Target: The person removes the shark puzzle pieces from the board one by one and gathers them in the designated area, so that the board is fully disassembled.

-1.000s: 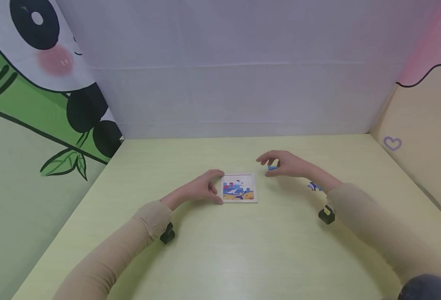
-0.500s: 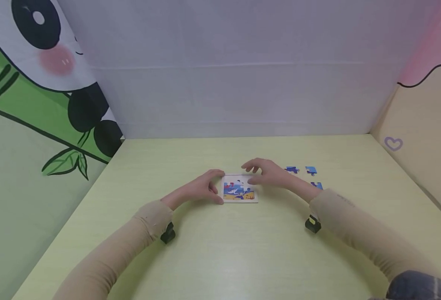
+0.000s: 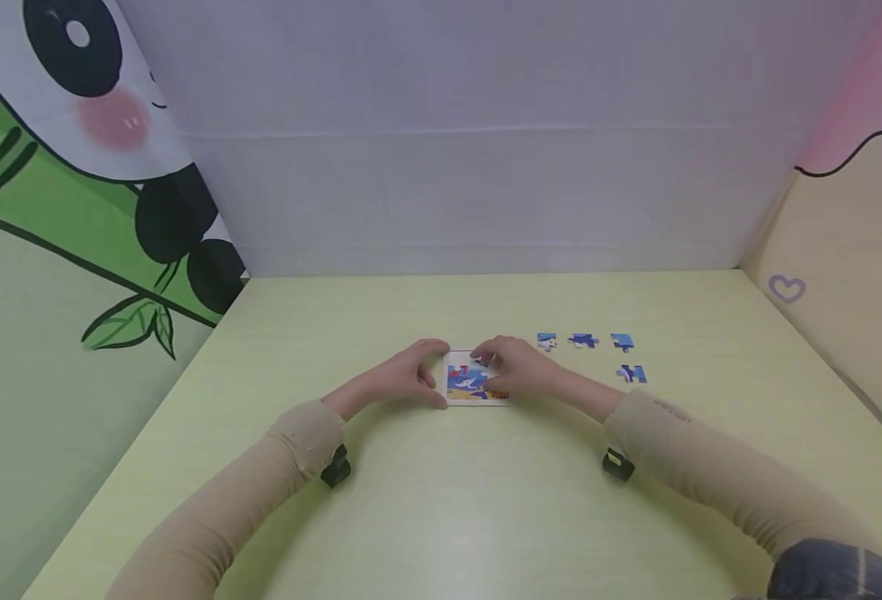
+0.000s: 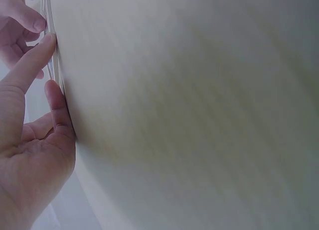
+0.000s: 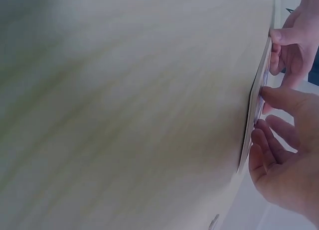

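A small framed jigsaw puzzle (image 3: 465, 382) with a blue and sandy sea picture lies flat on the table. My left hand (image 3: 399, 375) grips its left side, thumb at the near corner and fingers at the far one. Over the right half of the frame is my right hand (image 3: 523, 367), covering part of the picture. In the right wrist view its thumb (image 5: 281, 97) and fingertips touch the puzzle's surface, a gap between them. No piece shows in that gap. Beyond this hand lie several loose puzzle pieces, among them a dark blue one (image 3: 583, 340).
The pale yellow table (image 3: 441, 500) runs back to a light grey cloth wall (image 3: 471, 200). A printed panel (image 3: 111, 192) stands at the left and a beige and pink one (image 3: 846, 275) at the right.
My right hand has moved left and nearer, from over the loose pieces onto the framed puzzle, uncovering those pieces. My left hand has stayed on the frame.
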The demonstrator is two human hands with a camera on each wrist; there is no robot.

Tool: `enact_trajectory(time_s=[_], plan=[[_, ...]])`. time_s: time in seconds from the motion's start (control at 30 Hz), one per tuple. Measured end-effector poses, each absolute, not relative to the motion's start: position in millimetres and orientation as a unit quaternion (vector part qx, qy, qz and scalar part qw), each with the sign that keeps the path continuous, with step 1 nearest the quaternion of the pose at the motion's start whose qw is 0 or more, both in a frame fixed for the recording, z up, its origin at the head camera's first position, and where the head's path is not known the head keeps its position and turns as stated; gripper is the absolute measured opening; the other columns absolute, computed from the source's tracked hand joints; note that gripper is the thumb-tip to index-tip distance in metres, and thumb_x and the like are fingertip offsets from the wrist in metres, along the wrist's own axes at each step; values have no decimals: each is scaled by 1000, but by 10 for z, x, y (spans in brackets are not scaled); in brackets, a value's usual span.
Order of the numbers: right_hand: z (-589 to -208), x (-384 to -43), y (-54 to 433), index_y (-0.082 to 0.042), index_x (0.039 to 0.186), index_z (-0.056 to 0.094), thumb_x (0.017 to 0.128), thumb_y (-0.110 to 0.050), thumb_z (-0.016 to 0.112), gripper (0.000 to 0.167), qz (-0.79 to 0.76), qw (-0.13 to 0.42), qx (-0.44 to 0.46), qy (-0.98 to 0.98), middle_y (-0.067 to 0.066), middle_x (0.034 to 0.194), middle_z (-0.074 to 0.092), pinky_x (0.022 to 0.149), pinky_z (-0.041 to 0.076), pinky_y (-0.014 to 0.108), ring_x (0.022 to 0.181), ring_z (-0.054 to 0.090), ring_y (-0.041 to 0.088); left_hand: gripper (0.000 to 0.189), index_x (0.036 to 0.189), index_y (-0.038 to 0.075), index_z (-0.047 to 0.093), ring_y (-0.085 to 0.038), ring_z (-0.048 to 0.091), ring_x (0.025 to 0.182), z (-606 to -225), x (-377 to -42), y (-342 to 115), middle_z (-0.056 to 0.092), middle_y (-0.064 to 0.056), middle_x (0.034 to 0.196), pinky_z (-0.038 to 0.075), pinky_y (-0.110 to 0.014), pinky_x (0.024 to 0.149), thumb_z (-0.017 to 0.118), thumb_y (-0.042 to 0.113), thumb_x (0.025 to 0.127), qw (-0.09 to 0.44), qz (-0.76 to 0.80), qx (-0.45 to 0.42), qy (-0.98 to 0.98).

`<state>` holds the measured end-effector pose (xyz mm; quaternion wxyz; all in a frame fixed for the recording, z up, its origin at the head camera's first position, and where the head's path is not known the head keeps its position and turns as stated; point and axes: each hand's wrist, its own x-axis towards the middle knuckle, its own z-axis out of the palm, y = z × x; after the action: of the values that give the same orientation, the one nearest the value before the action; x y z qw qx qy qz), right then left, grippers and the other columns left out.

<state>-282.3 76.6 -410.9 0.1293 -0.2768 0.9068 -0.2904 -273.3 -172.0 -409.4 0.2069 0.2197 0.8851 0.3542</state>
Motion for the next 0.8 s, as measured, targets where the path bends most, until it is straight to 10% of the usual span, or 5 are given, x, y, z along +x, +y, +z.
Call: enact_trajectory(time_s=[0.8], plan=[[-4078, -2879, 714, -15, 131, 64, 86, -11, 73, 47, -266, 147, -313, 900, 6, 115, 61, 91, 46, 35, 102, 52, 19, 94, 153, 6, 31, -12, 61, 89, -4103, -2753, -1733, 27, -13, 159, 51, -22, 81, 85, 21, 78, 208, 354, 224, 884]])
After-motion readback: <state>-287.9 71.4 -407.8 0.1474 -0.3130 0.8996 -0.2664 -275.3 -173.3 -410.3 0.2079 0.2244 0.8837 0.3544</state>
